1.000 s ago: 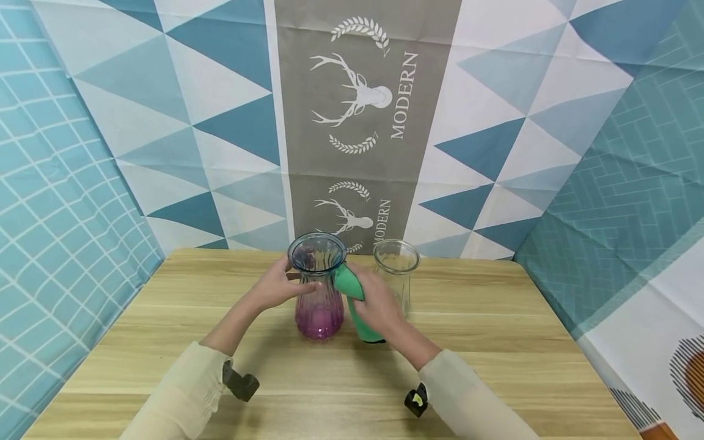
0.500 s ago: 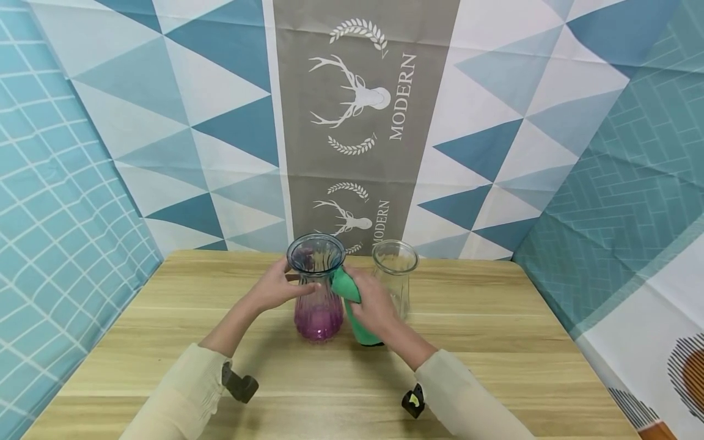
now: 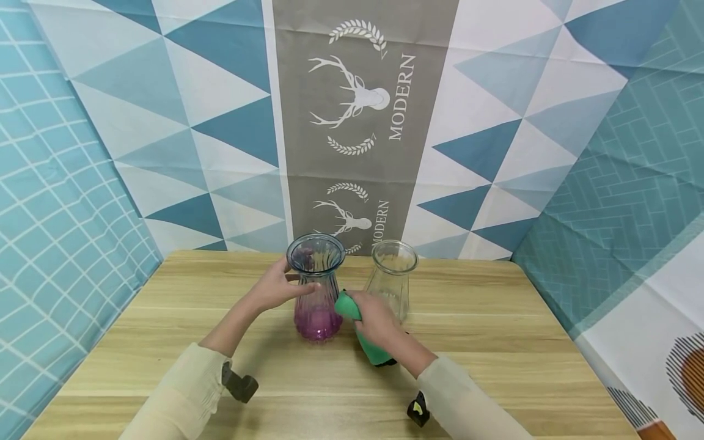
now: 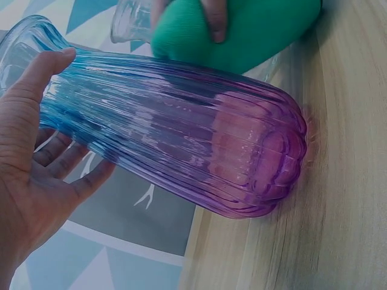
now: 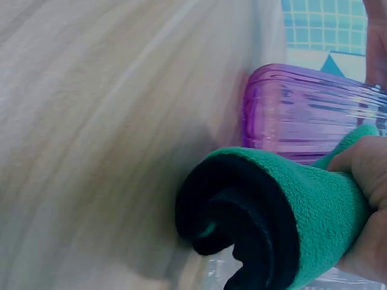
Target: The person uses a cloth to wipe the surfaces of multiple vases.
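Note:
A ribbed glass vase (image 3: 319,305), blue at the flared rim and purple at the base, stands upright on the wooden table. My left hand (image 3: 277,287) grips its neck, thumb in front and fingers behind, as the left wrist view also shows along the blue part of the vase (image 4: 169,127). My right hand (image 3: 376,318) holds a folded green cloth (image 3: 376,351) with a black edge, just right of the purple vase. In the right wrist view the cloth (image 5: 308,211) hangs in a curl close over the tabletop and overlaps the purple vase (image 5: 290,115).
A clear glass vase (image 3: 395,269) stands behind my right hand, partly hidden by it. The wooden table (image 3: 484,366) ends at a wall of patterned cloth (image 3: 368,122). Blue tiled sheets (image 3: 66,201) line the left side, teal ones (image 3: 610,165) the right.
My right hand with the green cloth has slid down from the purple vase's neck toward its lower side. The left hand and both vases stay where they were.

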Motion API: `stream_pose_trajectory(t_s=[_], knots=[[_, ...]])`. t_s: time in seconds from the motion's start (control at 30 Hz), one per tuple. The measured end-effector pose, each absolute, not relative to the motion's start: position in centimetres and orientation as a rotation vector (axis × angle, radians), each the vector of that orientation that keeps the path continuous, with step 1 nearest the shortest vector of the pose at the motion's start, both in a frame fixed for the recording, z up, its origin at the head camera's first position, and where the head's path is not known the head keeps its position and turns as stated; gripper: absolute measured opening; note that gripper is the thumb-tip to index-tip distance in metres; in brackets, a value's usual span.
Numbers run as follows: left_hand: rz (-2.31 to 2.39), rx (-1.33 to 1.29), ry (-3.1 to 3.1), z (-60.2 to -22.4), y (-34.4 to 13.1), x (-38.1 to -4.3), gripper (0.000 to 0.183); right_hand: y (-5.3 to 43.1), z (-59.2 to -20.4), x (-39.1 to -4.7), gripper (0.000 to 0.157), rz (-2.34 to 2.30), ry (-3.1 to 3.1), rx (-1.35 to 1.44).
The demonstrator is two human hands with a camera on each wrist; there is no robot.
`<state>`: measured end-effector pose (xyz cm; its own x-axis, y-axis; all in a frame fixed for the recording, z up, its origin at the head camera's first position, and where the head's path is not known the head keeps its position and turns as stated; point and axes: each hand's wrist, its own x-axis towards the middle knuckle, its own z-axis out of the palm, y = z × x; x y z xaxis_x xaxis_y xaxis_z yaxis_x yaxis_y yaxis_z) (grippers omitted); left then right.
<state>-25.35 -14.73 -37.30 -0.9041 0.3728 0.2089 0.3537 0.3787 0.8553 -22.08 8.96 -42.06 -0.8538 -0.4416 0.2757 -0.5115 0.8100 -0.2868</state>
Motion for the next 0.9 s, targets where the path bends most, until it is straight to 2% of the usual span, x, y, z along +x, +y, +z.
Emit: stream_pose_trajectory(t_s=[0.33,0.57,0.9], knots=[[1.594,0.689,2.595,-37.4,-14.7,-25.3,0.083,9.6,-42.6,-21.8,0.058,0.640,-2.859,0.755],[1.586,0.703,2.606,-37.4,-14.7,-25.4,0.083,9.3,-41.1,-22.3,0.056,0.754,-2.660,0.714],[1.587,0.725,2.631,-37.4,-14.5,-25.5,0.078,8.6,-39.6,-22.5,0.062,0.788,-2.527,0.681]])
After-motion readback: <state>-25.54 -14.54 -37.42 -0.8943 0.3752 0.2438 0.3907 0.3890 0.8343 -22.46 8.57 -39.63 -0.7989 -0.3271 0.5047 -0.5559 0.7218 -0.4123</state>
